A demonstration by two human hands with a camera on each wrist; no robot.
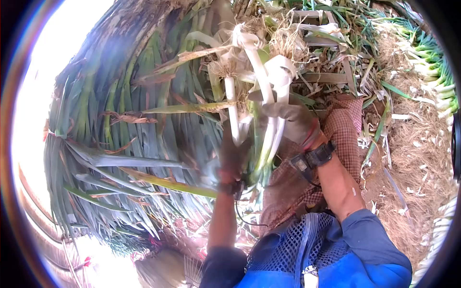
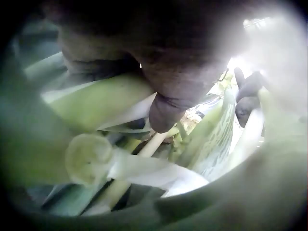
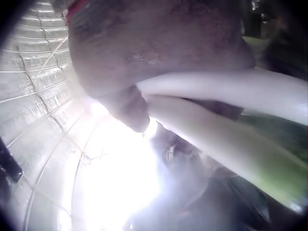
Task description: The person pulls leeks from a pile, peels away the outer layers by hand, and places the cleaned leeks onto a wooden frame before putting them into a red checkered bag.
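My gloved right hand (image 1: 292,119) has its fingers curled round two white leek stalks (image 1: 261,77), whose root ends point up and away from me. The right wrist view shows a pale leek shaft (image 3: 226,89) and a second one (image 3: 207,130), turning green lower down, under the gloved fingers. To the left, my gloved left hand (image 1: 231,156) grips a thinner leek (image 1: 231,103) with its roots at the top; this hand is dark and blurred. In the left wrist view its fingers (image 2: 166,113) bend over a green stalk (image 2: 103,98).
A large heap of leeks (image 1: 110,96), green leaves toward me, fills the left side. Wooden slats (image 1: 326,78) with dry peelings lie at the back. Trimmed roots (image 1: 408,149) cover the ground on the right, bordered by a row of leeks (image 1: 434,67). Checked cloth (image 1: 343,129) covers my legs.
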